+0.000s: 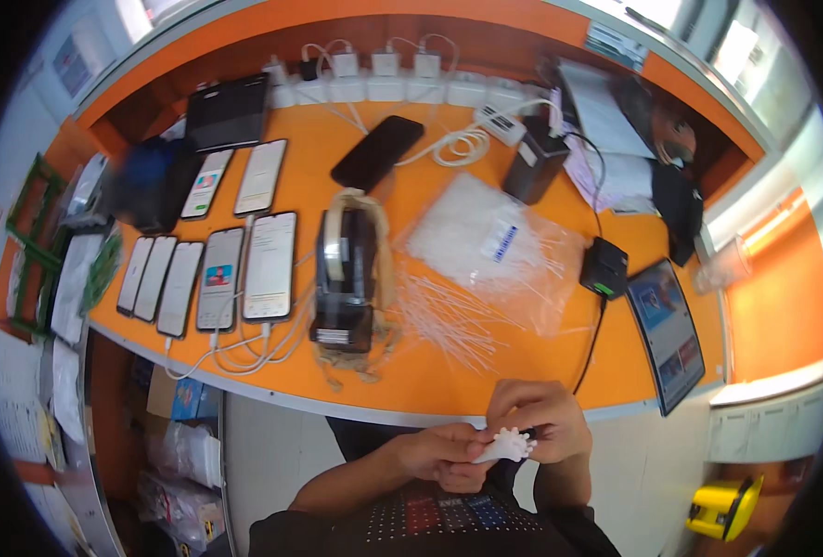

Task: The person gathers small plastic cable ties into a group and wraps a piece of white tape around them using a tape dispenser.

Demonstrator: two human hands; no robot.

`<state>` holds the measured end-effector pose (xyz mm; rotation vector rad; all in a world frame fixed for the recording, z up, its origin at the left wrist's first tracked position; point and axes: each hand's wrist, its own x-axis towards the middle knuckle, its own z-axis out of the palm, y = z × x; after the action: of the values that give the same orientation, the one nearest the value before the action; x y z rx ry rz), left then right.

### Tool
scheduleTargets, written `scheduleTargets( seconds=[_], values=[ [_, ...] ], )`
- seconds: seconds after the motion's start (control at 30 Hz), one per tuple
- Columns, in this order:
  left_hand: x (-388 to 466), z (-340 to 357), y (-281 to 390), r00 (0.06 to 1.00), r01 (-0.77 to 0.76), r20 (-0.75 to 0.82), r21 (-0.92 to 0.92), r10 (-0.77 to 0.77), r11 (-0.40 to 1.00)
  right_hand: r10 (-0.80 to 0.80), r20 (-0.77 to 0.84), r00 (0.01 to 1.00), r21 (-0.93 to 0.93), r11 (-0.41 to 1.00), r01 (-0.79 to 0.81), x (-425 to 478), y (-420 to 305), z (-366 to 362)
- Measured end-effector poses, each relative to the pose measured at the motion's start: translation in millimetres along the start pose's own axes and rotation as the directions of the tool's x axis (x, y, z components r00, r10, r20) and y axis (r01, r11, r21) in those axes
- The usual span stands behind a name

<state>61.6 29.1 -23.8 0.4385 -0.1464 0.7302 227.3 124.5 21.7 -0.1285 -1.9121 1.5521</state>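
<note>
Below the front edge of the orange table, my left hand (pixel 450 456) grips a bundle of small white plastic pieces (pixel 509 445) with knobbed ends. My right hand (pixel 544 418) touches the top of the bundle, fingers bent; a small dark thing shows by its fingers, too hidden to name. On the table beyond lie loose thin white plastic strips (pixel 446 317), spread beside and partly under a clear plastic bag (pixel 460 223) full of similar pieces, with a printed label on it. Left of the strips stands a black tape dispenser (pixel 345 278) with a roll of tape.
Several phones (pixel 269 264) lie at left, some with white charging cables (pixel 237 365) near the front edge. A black phone (pixel 377 153), a black box-shaped device (pixel 535 160) and chargers in a power strip (pixel 384 87) are farther back. A tablet (pixel 665 334) leans out over the right edge.
</note>
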Motion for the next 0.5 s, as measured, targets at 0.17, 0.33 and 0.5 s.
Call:
scheduleTargets(
  seconds=[0.17,0.33,0.5],
  values=[
    [-11.2,-3.4,-0.8,0.983,0.008,-0.179,0.288,0.046,0.958,0.043,-0.076,0.996,0.116,0.993,-0.034,-9.6,6.4,9.2],
    [-6.7,33.6,3.4,0.809,0.126,-0.293,0.933,0.510,0.337,0.091,-0.262,0.961,0.080,0.994,-0.073,-11.6,7.7,16.2],
    [-16.2,45.1,12.4,0.827,0.330,-0.311,0.943,0.469,0.042,0.066,-0.242,0.968,0.170,0.985,-0.025,-20.8,17.4,21.4]
  ],
)
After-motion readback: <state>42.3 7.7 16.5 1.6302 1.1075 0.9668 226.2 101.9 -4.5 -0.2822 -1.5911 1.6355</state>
